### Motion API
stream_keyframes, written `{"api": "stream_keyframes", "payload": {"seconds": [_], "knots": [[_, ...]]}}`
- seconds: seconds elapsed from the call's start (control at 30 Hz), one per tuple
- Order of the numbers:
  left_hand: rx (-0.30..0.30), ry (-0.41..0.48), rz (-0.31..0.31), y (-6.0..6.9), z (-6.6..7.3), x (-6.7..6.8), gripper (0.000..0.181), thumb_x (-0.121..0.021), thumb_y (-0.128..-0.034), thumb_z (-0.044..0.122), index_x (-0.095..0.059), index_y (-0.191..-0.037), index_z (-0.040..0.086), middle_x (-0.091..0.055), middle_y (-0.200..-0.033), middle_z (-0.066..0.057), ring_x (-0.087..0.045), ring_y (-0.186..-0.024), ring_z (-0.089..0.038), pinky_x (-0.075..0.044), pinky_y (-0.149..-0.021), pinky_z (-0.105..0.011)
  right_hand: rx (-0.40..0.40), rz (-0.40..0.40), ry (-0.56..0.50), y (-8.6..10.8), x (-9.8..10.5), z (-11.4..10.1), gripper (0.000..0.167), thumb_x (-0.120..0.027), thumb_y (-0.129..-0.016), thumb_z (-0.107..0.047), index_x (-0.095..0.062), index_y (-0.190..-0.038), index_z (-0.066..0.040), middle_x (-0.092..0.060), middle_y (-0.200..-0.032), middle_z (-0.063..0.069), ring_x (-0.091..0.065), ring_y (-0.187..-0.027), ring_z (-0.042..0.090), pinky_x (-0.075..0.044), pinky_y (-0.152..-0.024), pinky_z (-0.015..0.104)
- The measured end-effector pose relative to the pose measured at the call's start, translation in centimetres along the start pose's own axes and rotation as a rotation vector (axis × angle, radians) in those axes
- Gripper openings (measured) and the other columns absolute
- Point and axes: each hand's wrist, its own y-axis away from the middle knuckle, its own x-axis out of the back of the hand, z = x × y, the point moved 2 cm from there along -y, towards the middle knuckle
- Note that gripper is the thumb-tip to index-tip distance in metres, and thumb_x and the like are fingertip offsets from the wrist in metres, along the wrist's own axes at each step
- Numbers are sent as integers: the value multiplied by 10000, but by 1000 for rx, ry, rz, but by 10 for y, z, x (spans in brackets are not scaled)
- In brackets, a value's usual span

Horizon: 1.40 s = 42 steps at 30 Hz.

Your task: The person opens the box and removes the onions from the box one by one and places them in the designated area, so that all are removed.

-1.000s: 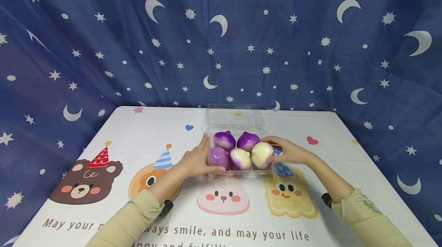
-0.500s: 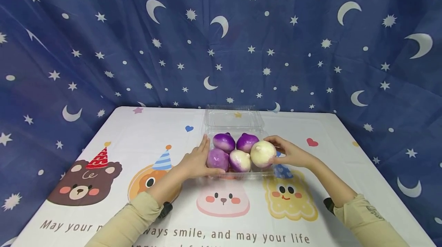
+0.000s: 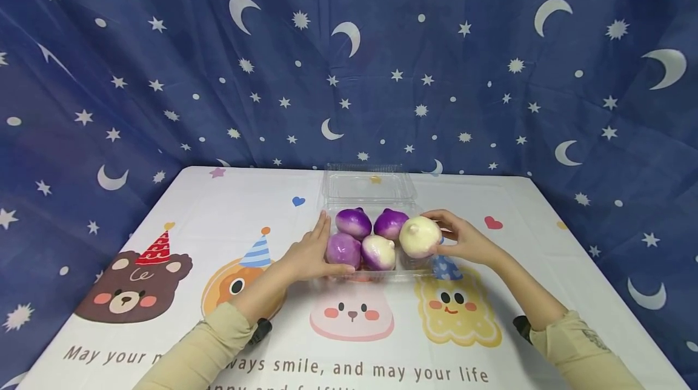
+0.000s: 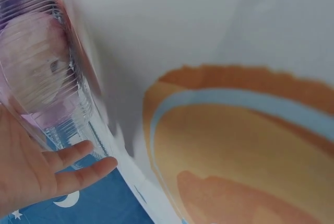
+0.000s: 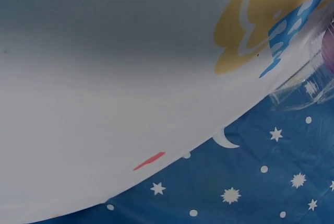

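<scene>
A clear plastic clamshell box (image 3: 354,273) stands mid-table, its lid (image 3: 360,186) laid back behind it. Several glossy onion-shaped toy vegetables sit inside: two deep purple ones (image 3: 353,222) behind, a lilac one (image 3: 343,251) and a white-and-purple one (image 3: 378,252) in front. My right hand (image 3: 463,240) grips another toy onion (image 3: 420,236), mostly white, between thumb and fingers at the box's right side; it appears raised and tilted. Against the box's left side rests my left hand (image 3: 309,255), fingers straight, thumb along the front edge. The right wrist view does not show the right hand.
A white cloth (image 3: 262,190) printed with cartoon figures and lettering covers the table. Behind it hangs a blue curtain (image 3: 294,75) with moons and stars. Dark bands (image 3: 260,330) show near both cuffs.
My right hand has lifted the mostly white toy onion slightly and shifted it right, turning its nub toward the head camera. My left hand has stayed at the box.
</scene>
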Motion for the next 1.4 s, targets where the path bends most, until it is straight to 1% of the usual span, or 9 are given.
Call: {"api": "stream_keyframes", "payload": {"seconds": [0.1,0.33,0.4,0.5,0.63,1.03,1.13,1.33,1.4], "knots": [[7,6,-9,-1,0,1,1224,-646,-709,697,-36,-1503,-7,71,-1589,-137,-371,-1307,-491,-477,-887,-592,-3,17,7,3,1,0,667,-727,-806,-58,-392,-1379,9,-468,-1349,208,-491,-1095,-62,-459,-1000,317],[18,35,-28,-4,-1,0,1241,-658,-699,695,-16,-1506,4,93,-1591,-127,-350,-1322,-487,-458,-920,-594,24,62,38,7,6,0,678,-719,-805,-31,-391,-1398,-1,-424,-1280,158,-449,-1110,-61,-458,-947,462],[21,44,-32,-5,-2,0,1241,-665,-698,688,-16,-1505,4,99,-1591,-124,-344,-1326,-486,-457,-924,-593,24,71,42,8,7,1,664,-717,-804,-22,-400,-1387,-3,-424,-1281,159,-439,-1122,-80,-462,-947,461],[28,51,-38,-4,-2,0,1242,-671,-696,682,-19,-1505,2,107,-1589,-117,-343,-1327,-485,-462,-917,-591,16,90,46,9,9,1,662,-724,-797,-24,-402,-1374,-2,-424,-1330,200,-430,-1129,-117,-487,-958,311],[32,52,-37,-5,-3,1,1237,-670,-698,681,-21,-1506,4,108,-1589,-113,-341,-1326,-490,-460,-917,-594,1,137,41,8,13,1,662,-734,-785,-19,-401,-1357,7,-399,-1402,253,-429,-1127,-144,-418,-927,98],[36,64,-52,-7,-1,2,1248,-679,-687,681,-15,-1509,15,103,-1593,-115,-347,-1327,-479,-467,-897,-599,-27,278,100,7,23,6,640,-743,-780,-24,-426,-1332,32,-480,-1326,254,-442,-1087,-127,-383,-897,16],[40,70,-61,-6,0,0,1256,-672,-683,695,-9,-1510,19,112,-1592,-110,-349,-1326,-480,-469,-895,-595,-70,319,152,5,24,9,641,-747,-783,-45,-435,-1338,34,-530,-1268,252,-478,-1077,-40,-417,-871,36],[43,73,-53,-3,-1,-1,1260,-681,-680,686,-11,-1508,12,122,-1589,-106,-321,-1343,-475,-447,-910,-621,-145,360,192,-3,27,17,640,-734,-799,-71,-426,-1345,56,-533,-1273,284,-581,-1065,351,-536,-861,283],[37,67,-51,-4,-1,-1,1256,-684,-683,677,-7,-1508,15,128,-1588,-100,-294,-1362,-465,-430,-928,-633,-157,362,191,-5,30,21,643,-731,-800,-65,-416,-1344,68,-520,-1285,293,-569,-1085,396,-538,-862,312]]}}
